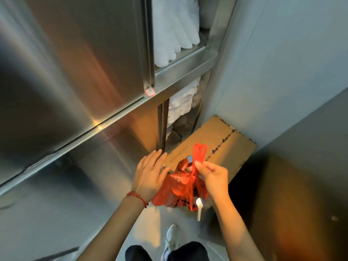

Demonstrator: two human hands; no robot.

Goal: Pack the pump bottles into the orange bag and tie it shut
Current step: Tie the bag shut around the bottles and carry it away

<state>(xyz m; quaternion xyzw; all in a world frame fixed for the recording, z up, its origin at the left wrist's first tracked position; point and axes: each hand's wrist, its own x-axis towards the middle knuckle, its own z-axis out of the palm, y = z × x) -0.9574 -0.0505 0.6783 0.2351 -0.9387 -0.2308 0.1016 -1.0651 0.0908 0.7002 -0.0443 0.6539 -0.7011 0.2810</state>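
The orange bag [177, 191] hangs in front of me, bulging, its neck knotted and its handle loops [199, 151] sticking up. A white pump head [199, 206] pokes out at the bag's lower right; the bottles inside are hidden by the plastic. My right hand [212, 178] pinches the handles just above the knot between thumb and fingers. My left hand [150, 172] lies flat with straight fingers against the bag's left side, a red string bracelet on its wrist.
A stainless steel cabinet [75, 91] fills the left, with white towels [175, 34] on its open shelves. A closed cardboard box [222, 147] lies on the floor behind the bag. A grey wall [282, 72] stands right. My white shoe [172, 236] is below.
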